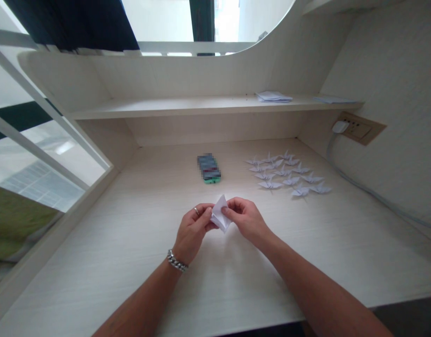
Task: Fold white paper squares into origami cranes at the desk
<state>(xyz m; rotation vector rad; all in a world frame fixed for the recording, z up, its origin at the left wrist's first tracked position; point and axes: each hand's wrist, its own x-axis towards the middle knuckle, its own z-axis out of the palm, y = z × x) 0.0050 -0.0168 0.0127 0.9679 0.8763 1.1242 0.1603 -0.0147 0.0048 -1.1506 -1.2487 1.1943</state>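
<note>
Both of my hands pinch a small folded piece of white paper (221, 214) just above the pale wooden desk (138, 243), near its middle. My left hand (193, 229), with a ring and a metal bracelet at the wrist, grips the paper's left side. My right hand (246, 218) grips its right side with thumb and fingers closed. The paper is partly folded into a pointed shape.
Several finished white paper cranes (288, 174) lie in rows at the right back of the desk. A small dark object with a green edge (208, 168) lies behind my hands. A stack of white paper (273, 97) rests on the shelf. A wall socket with a plug and cable (355, 127) is at right.
</note>
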